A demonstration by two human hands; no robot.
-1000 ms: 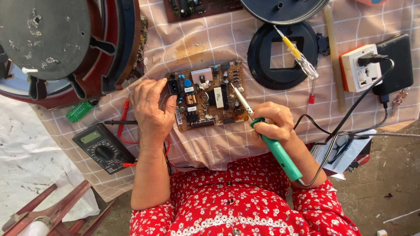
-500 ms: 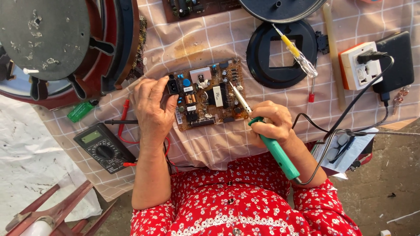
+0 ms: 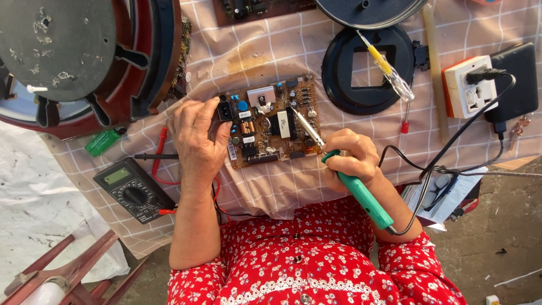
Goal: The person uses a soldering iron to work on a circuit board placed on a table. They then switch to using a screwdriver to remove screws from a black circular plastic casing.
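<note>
A brown circuit board [image 3: 270, 121] studded with components lies on the checked cloth [image 3: 265, 51] in front of me. My left hand [image 3: 195, 138] grips the board's left edge, fingers curled over it. My right hand [image 3: 351, 155] is shut on a green-handled soldering iron [image 3: 361, 195]; its metal tip rests on the board near the upper middle. The iron's black cord runs right to a white socket block [image 3: 468, 86].
A black multimeter [image 3: 132, 189] with red and black probes lies at the lower left. A large round red and dark appliance part [image 3: 84, 56] fills the upper left. A black ring frame [image 3: 370, 70] carries a yellow-handled screwdriver [image 3: 389, 70]. A black adapter [image 3: 516, 79] sits far right.
Both hands and the iron stay in nearly the same place on the board; the view has shifted only slightly.
</note>
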